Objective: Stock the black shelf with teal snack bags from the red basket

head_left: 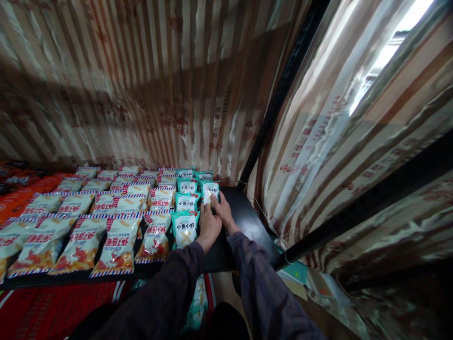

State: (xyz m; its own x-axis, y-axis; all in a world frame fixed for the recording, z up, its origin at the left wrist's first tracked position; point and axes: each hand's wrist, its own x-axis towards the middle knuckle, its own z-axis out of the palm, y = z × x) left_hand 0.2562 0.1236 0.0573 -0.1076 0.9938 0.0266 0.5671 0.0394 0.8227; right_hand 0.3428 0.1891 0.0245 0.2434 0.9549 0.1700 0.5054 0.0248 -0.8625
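Left hand (210,224) and right hand (222,210) held a teal packet (211,188), long axis roughly upright, printed front facing the person.

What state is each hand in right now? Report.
Left hand: touching a green-edged packet low down; open or closed unclear.
Right hand: touching its right side; open or closed unclear.

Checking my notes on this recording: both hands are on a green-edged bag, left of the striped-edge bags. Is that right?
The side is wrong: the head view shows the green-edged bag right of the striped-edge bags. The left hand and right hand are indeed both on it.
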